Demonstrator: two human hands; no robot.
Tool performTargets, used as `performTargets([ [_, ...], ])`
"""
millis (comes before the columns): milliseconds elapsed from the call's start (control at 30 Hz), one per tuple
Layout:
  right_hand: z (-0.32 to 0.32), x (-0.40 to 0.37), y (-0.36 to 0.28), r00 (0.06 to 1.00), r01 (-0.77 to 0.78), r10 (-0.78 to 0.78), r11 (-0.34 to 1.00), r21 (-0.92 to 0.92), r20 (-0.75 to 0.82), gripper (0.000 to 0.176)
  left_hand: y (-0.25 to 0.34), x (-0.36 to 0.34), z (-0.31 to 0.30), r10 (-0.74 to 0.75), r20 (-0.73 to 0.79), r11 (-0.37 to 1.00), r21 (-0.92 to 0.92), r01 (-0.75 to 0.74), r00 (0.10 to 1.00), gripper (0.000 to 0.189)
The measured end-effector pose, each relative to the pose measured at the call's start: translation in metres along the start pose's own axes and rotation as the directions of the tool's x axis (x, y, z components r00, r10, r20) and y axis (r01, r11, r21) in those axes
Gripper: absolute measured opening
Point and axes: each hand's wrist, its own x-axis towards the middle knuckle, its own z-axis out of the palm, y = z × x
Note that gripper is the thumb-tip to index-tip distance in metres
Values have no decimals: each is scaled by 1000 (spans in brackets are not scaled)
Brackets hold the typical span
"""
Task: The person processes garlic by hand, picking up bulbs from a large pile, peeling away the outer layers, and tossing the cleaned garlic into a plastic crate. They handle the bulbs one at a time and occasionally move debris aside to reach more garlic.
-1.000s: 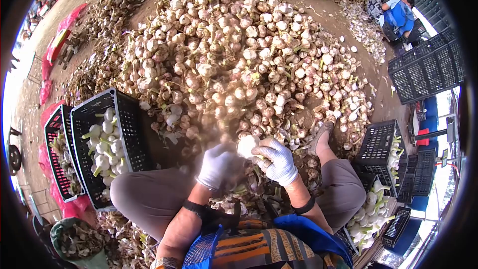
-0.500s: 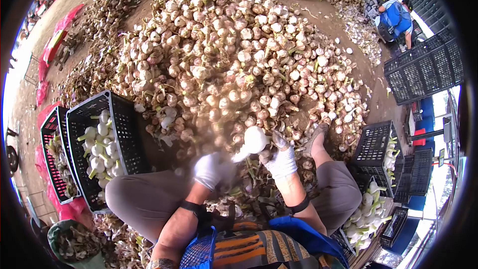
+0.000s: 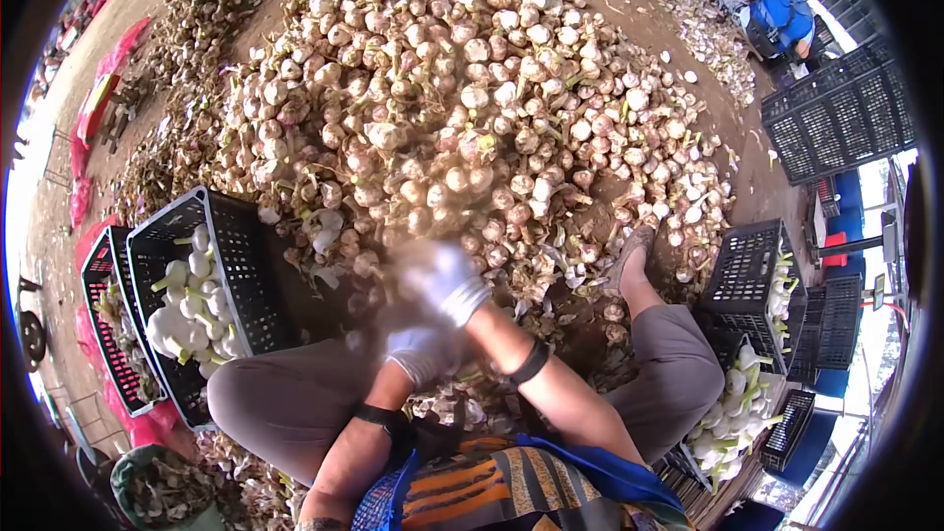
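Observation:
I sit on the ground before a big heap of unpeeled garlic bulbs (image 3: 472,88). My right hand (image 3: 442,280), in a white glove, is stretched across to the left over my knee and is blurred by motion. Whether it holds a bulb cannot be made out. Just below it my left hand (image 3: 418,349), also gloved, stays near my lap with its fingers curled; nothing shows in it. A black crate (image 3: 246,265) holding white cleaned garlic (image 3: 187,320) stands to the left of my left knee.
A red crate (image 3: 103,270) stands beside the black one. On my right are another black crate (image 3: 742,280) and a pile of cleaned garlic (image 3: 733,423). Stacked black crates (image 3: 836,118) and a person in blue (image 3: 782,10) are at the far right.
My right hand, which held a white garlic bulb up in front of me, has swung left across my body toward the black crate. The bulb is no longer distinguishable. The left hand has barely moved.

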Motion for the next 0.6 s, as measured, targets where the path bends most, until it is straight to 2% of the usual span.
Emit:
performTargets([
  [33, -16, -4, 20, 909, -415, 416, 907, -67, -2, 32, 5, -3, -7, -12, -4, 1000, 11, 12, 1000, 25],
  [67, -26, -16, 55, 848, -530, 518, 833, -158, -112, 34, 9, -6, -14, -24, -8, 999, 23, 24, 1000, 26],
  [100, -37, -26, 80, 855, -513, 494, 758, -402, -159, 37, 7, -2, -9, -28, 0, 999, 17, 28, 1000, 26],
  [133, -46, -34, 101, 867, -471, 458, 629, -618, -195, 41, 4, 1, -1, 50, -101, 999, -6, -51, 994, 28],
  [167, -49, -41, 126, 859, -467, 465, 545, -696, -213, 45, 1, 5, 4, 124, -203, 991, -17, -130, 971, 30],
  [200, -51, -46, 143, 853, -457, 468, 455, -764, -232, 49, 0, 9, 6, 116, -199, 992, -16, -122, 973, 30],
  [233, -55, -49, 150, 813, -494, 544, 456, -741, -208, 53, -2, 13, 8, 93, -149, 989, -96, -108, 984, 31],
  [300, -55, -46, 158, 850, -422, 495, 434, -796, -181, 53, -6, 21, 13, 53, -77, 971, -229, -69, 996, 32],
  [333, -54, -42, 160, 881, -355, 444, 399, -845, -161, 54, -10, 23, 17, 41, -75, 972, -229, -57, 996, 32],
  [367, -54, -37, 162, 840, -360, 529, 371, -856, -124, 54, -13, 25, 20, 44, -96, 956, -284, -70, 994, 32],
  [400, -51, -39, 169, 838, -362, 532, 378, -852, -120, 54, -14, 26, 22, 50, -115, 938, -335, -86, 992, 32],
  [467, -47, -50, 187, 956, -82, 293, 315, -946, 14, 52, -14, 28, 23, 38, -129, 924, -372, -84, 991, 32],
  [500, -54, -52, 169, 907, -105, 408, 462, -880, 105, 38, -13, 30, 23, 28, -154, 906, -413, -90, 988, 31],
  [533, -54, -54, 165, 907, -114, 411, 461, -880, 98, 38, -16, 34, 28, 34, -150, 908, -409, -94, 988, 31],
  [567, -54, -58, 160, 861, -358, 508, 574, -736, -22, 30, -20, 40, 39, 9, -263, 847, -510, -147, 965, 31],
  [600, -53, -63, 157, 781, -570, 614, 630, -527, -111, 22, -22, 42, 45, -32, -369, 773, -598, -211, 929, 31],
])
